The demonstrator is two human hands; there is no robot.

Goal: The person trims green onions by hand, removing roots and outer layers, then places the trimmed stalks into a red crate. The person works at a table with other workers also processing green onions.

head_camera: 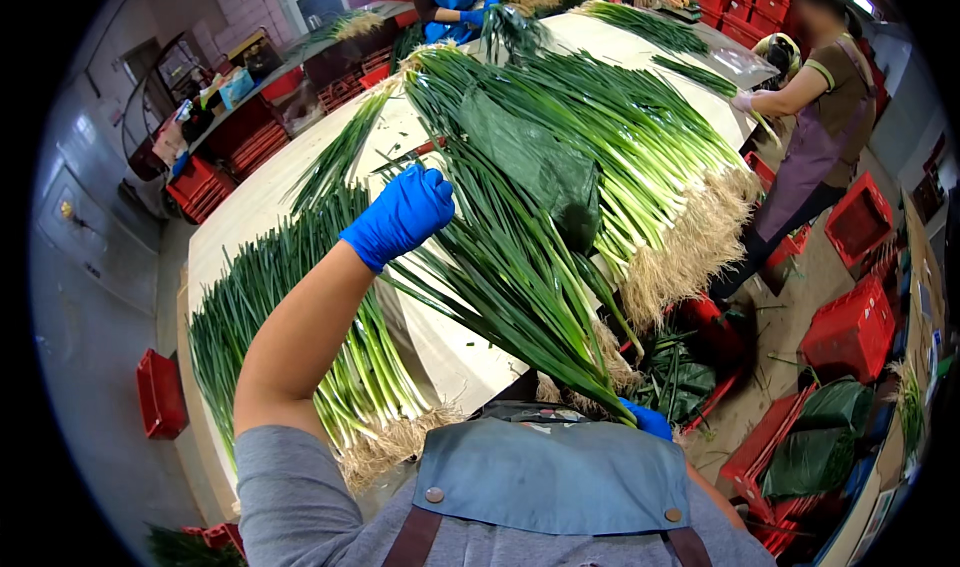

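My left hand point(409, 210), in a blue glove, is a fist raised over the table beside long green leaves. Whether leaf tips are caught in its fingers cannot be made out. Only part of my blue-gloved right hand point(649, 419) shows, low at my waist; the apron hides the rest. Leaves of a loose bunch of leeks or large green onions point(517, 267) slant down to it. Under that bunch and to its right lies a dark green plastic sheet point(529, 158). A red-handled object point(429, 147) lies just beyond my left fist.
Rooted stalks form a left pile point(300, 327) and a right pile point(637, 162) on the pale tabletop point(480, 375). Across it stands a worker in a blue apron point(454, 0); another in a purple apron point(814, 139) is at right. Red crates point(851, 327) crowd the right floor.
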